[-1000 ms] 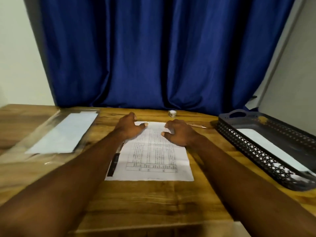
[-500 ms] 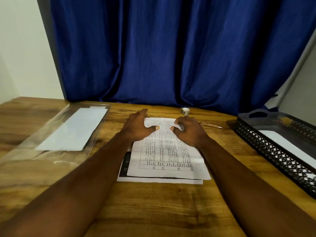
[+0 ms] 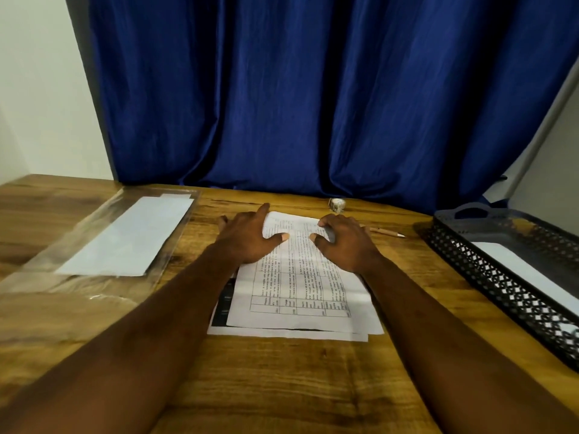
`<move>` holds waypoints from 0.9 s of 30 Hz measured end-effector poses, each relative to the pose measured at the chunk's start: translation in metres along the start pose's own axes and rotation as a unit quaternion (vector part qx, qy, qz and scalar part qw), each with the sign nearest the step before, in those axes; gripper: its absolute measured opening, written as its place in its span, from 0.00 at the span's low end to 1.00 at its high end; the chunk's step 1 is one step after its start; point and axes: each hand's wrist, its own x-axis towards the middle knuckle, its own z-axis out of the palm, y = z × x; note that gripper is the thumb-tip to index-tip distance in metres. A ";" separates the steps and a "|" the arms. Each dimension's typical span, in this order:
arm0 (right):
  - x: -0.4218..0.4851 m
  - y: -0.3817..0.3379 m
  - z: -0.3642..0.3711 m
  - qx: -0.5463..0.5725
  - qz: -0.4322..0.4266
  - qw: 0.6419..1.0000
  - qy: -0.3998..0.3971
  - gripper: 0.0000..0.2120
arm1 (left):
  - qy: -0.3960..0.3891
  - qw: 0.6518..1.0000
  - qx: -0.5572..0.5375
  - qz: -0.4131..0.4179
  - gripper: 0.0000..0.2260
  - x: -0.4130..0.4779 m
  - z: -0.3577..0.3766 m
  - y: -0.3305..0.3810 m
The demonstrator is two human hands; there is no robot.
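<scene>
1. The left grip point(image 3: 247, 236) lies wide and flat, fingers straight, with its thumb pressed on the white printed sheet of paper with a ruled table point(image 3: 297, 277).
2. The right grip point(image 3: 347, 242) is narrower. Its fingers are bent, with the tips at the sheet's far edge and the thumb on the page (whether the fingers pinch the edge or only press it I cannot tell).
3. That sheet sits under both grips and runs back from them towards the person, its far end between the two thumbs.
4. Beneath it lie more white sheets point(image 3: 282, 333), showing just past its near and left edges, all on the brown wooden worktop point(image 3: 282, 386).
5. Just right of the right grip lies a slim tan pen point(image 3: 387, 231). Just beyond that grip sits a small pale roll of tape point(image 3: 336, 205).
6. Well to the right stands a black lattice plastic tray point(image 3: 488, 277) holding a white sheet point(image 3: 539, 277).
7. Left of the left grip lies a clear plastic sleeve point(image 3: 78, 277) with a white page point(image 3: 131, 236) inside.
8. Beyond both grips hangs a deep blue curtain point(image 3: 313, 104).
</scene>
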 end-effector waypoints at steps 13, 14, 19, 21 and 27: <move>0.001 0.002 -0.001 0.017 0.015 1.000 0.007 0.36 | 0.107 0.981 -0.090 0.133 0.38 -0.012 -0.007 0.011; 0.001 0.003 -0.001 0.022 0.012 1.000 0.015 0.39 | 0.110 0.979 -0.085 0.148 0.39 -0.013 -0.008 0.012; -0.005 -0.002 -0.010 -0.006 -0.023 0.997 0.076 0.45 | 0.122 0.980 -0.035 0.150 0.44 -0.012 -0.007 0.013; -0.008 -0.006 -0.016 -0.013 -0.035 0.994 0.103 0.45 | 0.139 0.980 -0.012 0.140 0.41 -0.011 -0.007 0.011; -0.008 -0.013 -0.022 -0.084 -0.105 0.982 0.134 0.16 | 0.174 0.969 0.071 0.157 0.18 -0.009 -0.007 0.007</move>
